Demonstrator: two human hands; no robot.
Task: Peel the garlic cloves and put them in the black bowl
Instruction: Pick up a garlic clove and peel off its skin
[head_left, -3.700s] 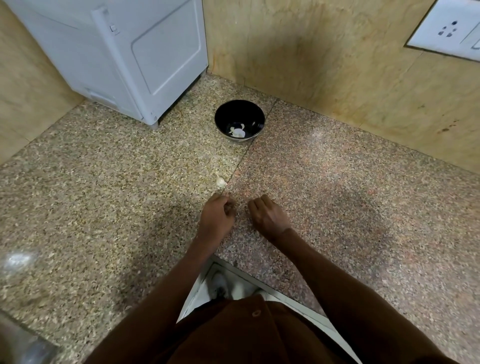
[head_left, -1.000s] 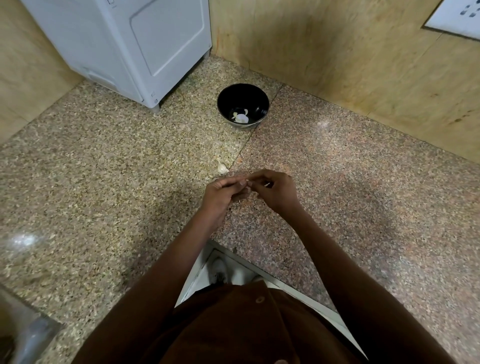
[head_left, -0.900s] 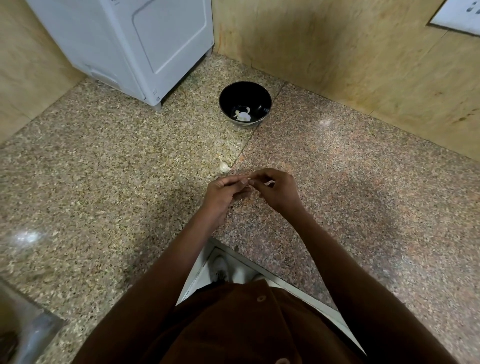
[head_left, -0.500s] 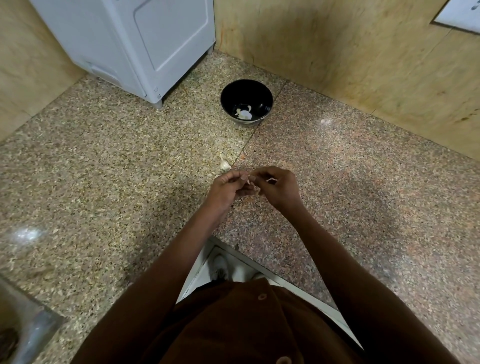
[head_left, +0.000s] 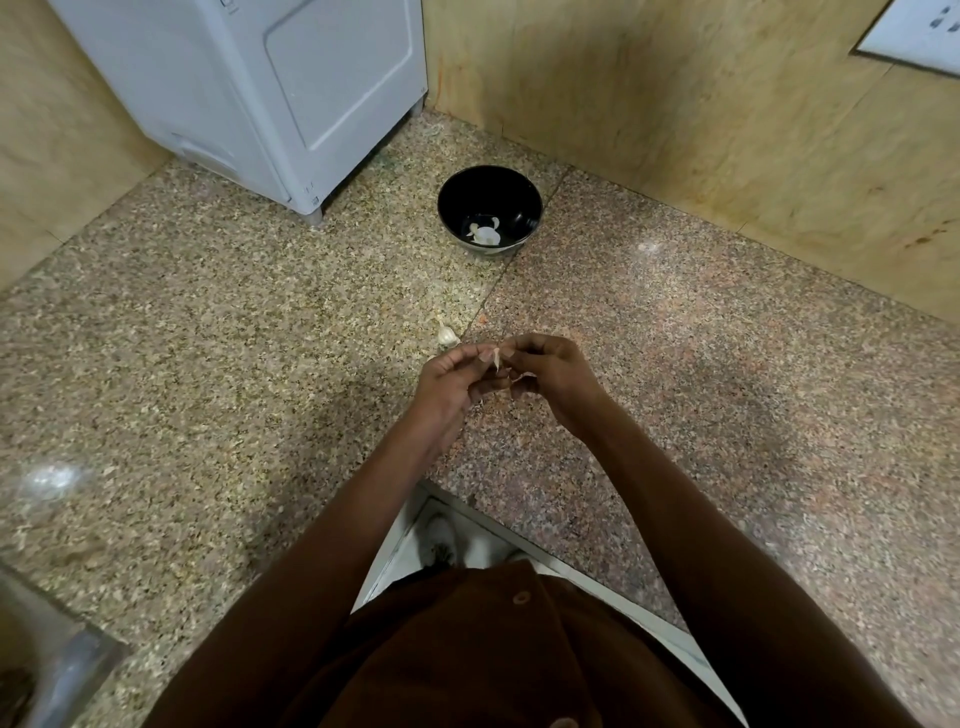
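We hold our left hand (head_left: 451, 379) and right hand (head_left: 551, 375) together, fingertips meeting. Both hands' fingers are curled, pinching. Our sleeved arms reach forward.

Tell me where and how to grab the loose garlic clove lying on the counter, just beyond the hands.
Pinch the garlic clove across its plump body, coming from above. It lies flat on the granite counter with a thin tip pointing away toward the black bowl; that tip looks too slim to hold. The left hand is nearest, but both hands are now busy with another clove.
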